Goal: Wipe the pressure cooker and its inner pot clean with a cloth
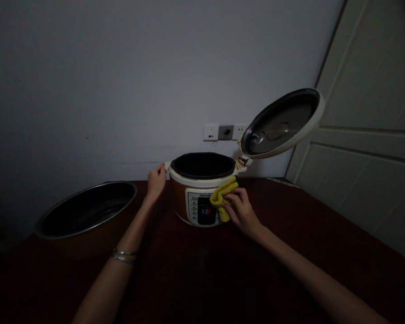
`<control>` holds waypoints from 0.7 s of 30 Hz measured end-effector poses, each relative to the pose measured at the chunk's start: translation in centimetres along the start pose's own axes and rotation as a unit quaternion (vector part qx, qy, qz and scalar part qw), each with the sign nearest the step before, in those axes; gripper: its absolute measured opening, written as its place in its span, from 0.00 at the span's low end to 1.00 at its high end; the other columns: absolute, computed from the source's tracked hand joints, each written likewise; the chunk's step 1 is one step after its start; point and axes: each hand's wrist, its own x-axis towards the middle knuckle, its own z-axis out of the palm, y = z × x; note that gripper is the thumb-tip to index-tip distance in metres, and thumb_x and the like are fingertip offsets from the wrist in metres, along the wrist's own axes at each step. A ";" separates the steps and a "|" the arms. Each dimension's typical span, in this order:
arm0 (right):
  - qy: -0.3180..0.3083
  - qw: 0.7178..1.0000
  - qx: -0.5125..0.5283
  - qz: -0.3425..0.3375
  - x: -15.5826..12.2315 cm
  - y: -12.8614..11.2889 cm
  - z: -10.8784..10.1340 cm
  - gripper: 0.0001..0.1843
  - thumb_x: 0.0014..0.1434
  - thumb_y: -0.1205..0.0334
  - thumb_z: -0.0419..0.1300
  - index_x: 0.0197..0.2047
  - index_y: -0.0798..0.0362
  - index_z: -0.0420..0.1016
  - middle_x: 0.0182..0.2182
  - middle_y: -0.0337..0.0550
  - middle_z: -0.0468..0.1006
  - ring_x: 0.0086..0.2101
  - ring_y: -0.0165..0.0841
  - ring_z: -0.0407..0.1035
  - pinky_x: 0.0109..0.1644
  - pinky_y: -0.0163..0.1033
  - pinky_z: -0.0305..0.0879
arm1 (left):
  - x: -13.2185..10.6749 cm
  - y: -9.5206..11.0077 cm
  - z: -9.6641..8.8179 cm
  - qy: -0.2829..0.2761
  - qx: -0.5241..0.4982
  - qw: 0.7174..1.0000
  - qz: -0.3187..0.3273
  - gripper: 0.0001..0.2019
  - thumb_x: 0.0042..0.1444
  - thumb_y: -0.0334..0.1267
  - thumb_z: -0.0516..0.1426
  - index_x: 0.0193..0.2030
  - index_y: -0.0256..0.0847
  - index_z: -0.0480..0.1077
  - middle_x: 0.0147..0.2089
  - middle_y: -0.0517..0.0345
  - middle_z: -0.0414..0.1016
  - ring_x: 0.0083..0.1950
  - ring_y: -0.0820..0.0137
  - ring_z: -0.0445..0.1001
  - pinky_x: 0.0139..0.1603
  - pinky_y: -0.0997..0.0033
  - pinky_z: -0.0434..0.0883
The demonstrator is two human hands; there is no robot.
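Background filled by a plain grey-white wall [138,81]; foreground taken up by a dark red-brown tabletop [202,279]. Right side closed off by a pale panelled door-like surface [367,135]. Scene dimly lit.

At left on the tabletop, a large round pot with dark interior and silvery metal rim [87,230] is seen, set apart from the cooker. Near the middle, towards the wall, a round brown-and-white electric cooker [180,198] is stood upright on the tabletop, its dark opening exposed. Its round white lid with metallic underside [280,126] is swung open to the right, tilted, joined at a stained hinge [243,162]. On the cooker's front, a white-framed control panel with dark display [202,207] is partly covered at its right edge.

The right hand [243,211] is closed on a folded yellow cloth [222,198], which is pressed against the cooker's front right. The left hand [156,182] is placed at the cooker's left side, a small white plastic side handle [167,165] being pinched between thumb and fingers.

Behind, wall sockets [210,132] are mounted in a row, partly overlapped by the lid. Silvery bangles [123,256] are worn on the left wrist.
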 end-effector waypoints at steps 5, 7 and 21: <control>-0.055 0.997 0.047 0.039 -3.7 -0.1 1.1 0.12 0.59 0.68 0.53 0.47 0.51 0.63 0.41 0.48 0.62 0.42 0.37 0.65 0.44 0.44 0.69 | 0.1 -0.1 0.1 0.000 0.000 1.000 -0.001 0.21 0.58 0.38 0.47 0.49 0.27 0.72 0.53 0.42 0.73 0.55 0.64 0.71 0.56 0.68 0.63; -0.093 0.993 0.060 0.042 -4.6 -0.2 1.2 0.12 0.59 0.69 0.52 0.47 0.51 0.63 0.41 0.48 0.63 0.41 0.37 0.65 0.44 0.44 0.69 | 0.0 0.0 0.0 -0.004 0.002 1.000 0.000 0.21 0.58 0.38 0.47 0.50 0.27 0.72 0.53 0.42 0.73 0.56 0.63 0.70 0.56 0.67 0.63; -0.042 0.989 0.113 0.086 -3.2 -0.4 1.0 0.10 0.57 0.71 0.54 0.42 0.51 0.63 0.39 0.45 0.64 0.40 0.34 0.65 0.43 0.39 0.66 | 0.5 -0.5 0.0 0.001 -0.049 0.998 -0.045 0.22 0.54 0.38 0.48 0.48 0.26 0.72 0.47 0.42 0.77 0.50 0.62 0.74 0.51 0.65 0.68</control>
